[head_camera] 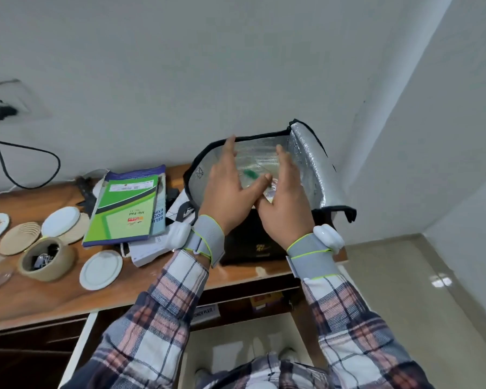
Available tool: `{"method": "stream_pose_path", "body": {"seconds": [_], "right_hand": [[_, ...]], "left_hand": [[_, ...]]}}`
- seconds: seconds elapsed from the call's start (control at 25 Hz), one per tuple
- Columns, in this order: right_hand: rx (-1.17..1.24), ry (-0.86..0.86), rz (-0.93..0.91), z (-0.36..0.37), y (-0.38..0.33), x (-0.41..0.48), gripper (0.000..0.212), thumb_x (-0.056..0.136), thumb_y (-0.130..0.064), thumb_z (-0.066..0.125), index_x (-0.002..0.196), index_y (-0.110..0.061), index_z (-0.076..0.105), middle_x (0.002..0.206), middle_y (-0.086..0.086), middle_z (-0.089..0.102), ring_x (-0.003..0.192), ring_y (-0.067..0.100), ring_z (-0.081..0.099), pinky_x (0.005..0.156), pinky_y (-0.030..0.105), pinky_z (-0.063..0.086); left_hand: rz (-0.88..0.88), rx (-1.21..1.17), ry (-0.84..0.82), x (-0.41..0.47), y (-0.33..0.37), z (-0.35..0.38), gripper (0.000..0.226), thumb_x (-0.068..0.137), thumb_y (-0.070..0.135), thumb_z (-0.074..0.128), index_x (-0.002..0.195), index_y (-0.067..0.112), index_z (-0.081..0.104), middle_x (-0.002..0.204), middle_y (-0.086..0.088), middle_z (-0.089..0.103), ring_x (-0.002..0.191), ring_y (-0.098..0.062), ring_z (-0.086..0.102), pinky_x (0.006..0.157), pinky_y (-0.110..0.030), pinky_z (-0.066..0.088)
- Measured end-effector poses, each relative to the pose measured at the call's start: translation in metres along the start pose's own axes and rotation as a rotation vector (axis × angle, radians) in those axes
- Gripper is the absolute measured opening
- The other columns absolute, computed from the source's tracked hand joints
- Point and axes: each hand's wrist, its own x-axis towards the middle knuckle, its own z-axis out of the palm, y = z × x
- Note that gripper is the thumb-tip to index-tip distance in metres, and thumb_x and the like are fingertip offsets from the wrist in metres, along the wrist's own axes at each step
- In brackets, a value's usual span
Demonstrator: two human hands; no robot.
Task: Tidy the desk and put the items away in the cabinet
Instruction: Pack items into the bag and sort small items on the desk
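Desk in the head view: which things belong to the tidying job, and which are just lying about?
In the job: foil-lined bag, left hand and right hand at its mouth, green slip pad, tape roll, white lid, woven coaster.
Just lying about: black plug and cord, wall socket.

Both arms reach forward and upward, forearms almost parallel, in plaid sleeves (166, 301). The left hand (230, 192) and right hand (285, 200) are raised side by side, backs toward the camera, with fingers straight and pointing up and away (the tips are blurred). Their thumbs angle inward and nearly meet between them. Each wrist wears a grey band (205, 240).
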Motion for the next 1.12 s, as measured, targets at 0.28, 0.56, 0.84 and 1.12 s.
{"method": "stream_pose_path", "body": {"seconds": [0.28,0.56,0.84,1.12], "right_hand": [[0.047,-0.208,-0.199,0.023,-0.002,0.0,0.05,0.084,-0.004,0.054,0.134,-0.013,0.052,0.143,0.007,0.046,0.131,0.026,0.045,0.105,0.037,0.038],[0.256,-0.465,-0.367,0.082,-0.054,-0.032,0.043,0.083,-0.009,0.051,0.125,-0.016,0.057,0.125,0.001,0.059,0.111,0.02,0.058,0.09,0.038,0.049],[0.24,-0.639,-0.471,0.152,-0.11,-0.089,0.034,0.087,-0.008,0.057,0.118,-0.021,0.056,0.119,0.0,0.059,0.108,0.023,0.057,0.087,0.043,0.048],[0.204,-0.725,-0.497,0.237,-0.182,-0.189,0.024,0.09,-0.014,0.058,0.114,-0.018,0.056,0.113,0.0,0.06,0.104,0.024,0.057,0.082,0.044,0.048]], "left_hand": [[-0.096,0.174,0.176,-0.037,-0.011,-0.009,0.049,0.09,0.038,0.051,0.131,0.012,0.056,0.128,-0.005,0.06,0.123,-0.025,0.049,0.105,-0.033,0.035],[-0.314,0.163,0.379,-0.095,-0.037,-0.075,0.041,0.09,0.032,0.05,0.125,0.013,0.059,0.121,-0.003,0.062,0.116,-0.022,0.054,0.101,-0.043,0.042],[-0.451,0.139,0.507,-0.177,-0.072,-0.141,0.042,0.091,0.037,0.047,0.124,0.014,0.059,0.12,-0.003,0.063,0.115,-0.022,0.056,0.099,-0.044,0.043],[-0.537,0.128,0.515,-0.285,-0.123,-0.235,0.038,0.091,0.04,0.046,0.12,0.019,0.058,0.117,-0.001,0.062,0.111,-0.022,0.056,0.094,-0.044,0.046]]}}
